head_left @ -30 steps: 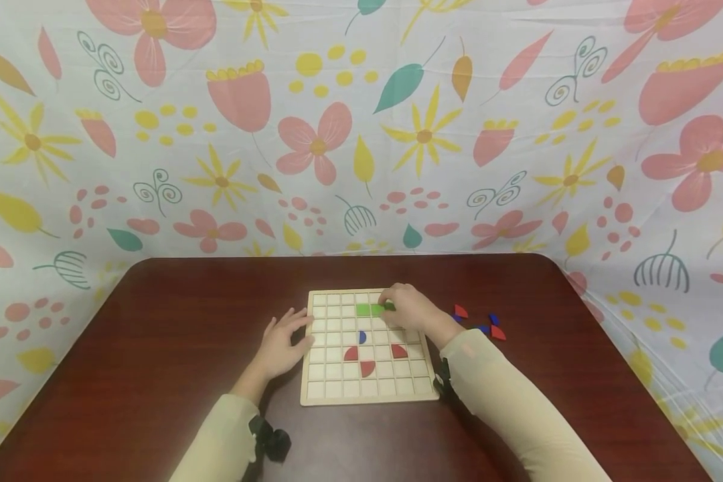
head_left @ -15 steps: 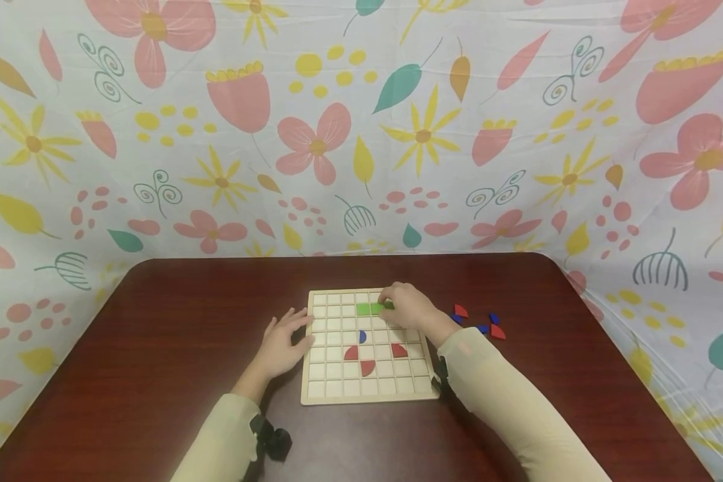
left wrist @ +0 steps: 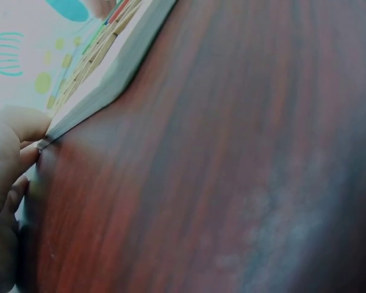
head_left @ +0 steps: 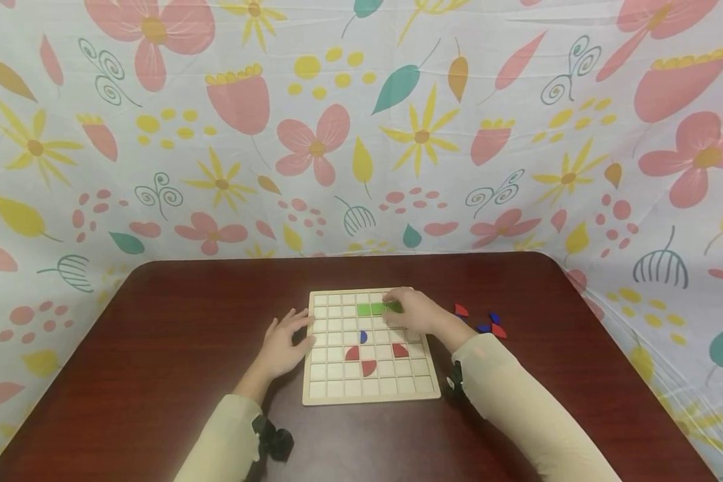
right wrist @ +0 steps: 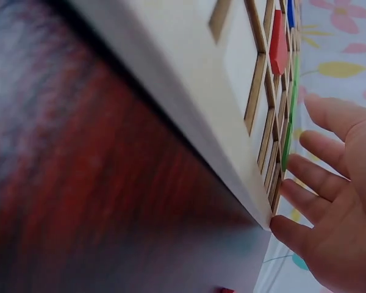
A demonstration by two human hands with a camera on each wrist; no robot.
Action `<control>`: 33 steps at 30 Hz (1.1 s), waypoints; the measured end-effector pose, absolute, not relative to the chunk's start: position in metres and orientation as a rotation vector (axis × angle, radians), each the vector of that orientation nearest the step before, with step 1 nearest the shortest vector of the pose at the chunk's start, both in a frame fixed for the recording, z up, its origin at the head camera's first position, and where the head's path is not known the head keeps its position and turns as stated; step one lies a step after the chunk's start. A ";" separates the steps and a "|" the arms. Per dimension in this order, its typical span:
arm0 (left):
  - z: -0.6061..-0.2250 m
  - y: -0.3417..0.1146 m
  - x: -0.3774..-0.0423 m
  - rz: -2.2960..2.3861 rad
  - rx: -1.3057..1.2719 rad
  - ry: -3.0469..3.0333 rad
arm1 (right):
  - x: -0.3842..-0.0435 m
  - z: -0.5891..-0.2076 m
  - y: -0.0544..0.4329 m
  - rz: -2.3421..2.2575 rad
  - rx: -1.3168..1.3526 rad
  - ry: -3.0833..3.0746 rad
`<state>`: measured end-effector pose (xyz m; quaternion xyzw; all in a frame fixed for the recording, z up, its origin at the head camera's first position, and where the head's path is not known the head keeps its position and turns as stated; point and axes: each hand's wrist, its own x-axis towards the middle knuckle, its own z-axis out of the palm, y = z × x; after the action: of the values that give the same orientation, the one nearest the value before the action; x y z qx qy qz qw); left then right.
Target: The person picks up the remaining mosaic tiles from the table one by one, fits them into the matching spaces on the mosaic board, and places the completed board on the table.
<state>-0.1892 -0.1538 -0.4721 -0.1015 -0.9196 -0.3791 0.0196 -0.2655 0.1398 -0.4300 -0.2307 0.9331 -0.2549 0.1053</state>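
Observation:
A pale wooden grid board lies on the table. My left hand rests at its left edge with relaxed fingers, thumb and fingertips touching the rim. Over the board's upper right is my right hand, thumb and fingers spread apart and nothing between them. Just by those fingertips, a green piece lies in the grid, partly covered by the hand. Two more green pieces, a left one and a middle one, continue the row leftward. Lower down sit a blue rounded piece and several red quarter-circle pieces.
Right of the board, loose red pieces and blue pieces lie on the dark red-brown table. A flower-print cloth hangs behind the table and along its sides. Each sleeve carries a black wrist device.
My right hand has shifted slightly right and its fingers have come off the right-hand green piece, which shows more now. My left hand stays at the board's edge.

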 end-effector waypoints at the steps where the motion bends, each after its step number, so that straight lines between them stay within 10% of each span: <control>1: -0.472 -0.154 -0.189 -1.177 -0.314 -2.854 | -0.265 -0.430 0.141 -0.764 -0.688 2.745; 33: -0.471 -0.153 -0.189 -1.168 -0.306 -2.852 | -0.239 -0.423 0.194 -0.916 -0.688 2.866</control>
<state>-0.1889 -0.1529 -0.4714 -0.0989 -0.9207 -0.3770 0.0226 -0.2395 0.1943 -0.4234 -0.2227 0.9282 -0.2968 0.0275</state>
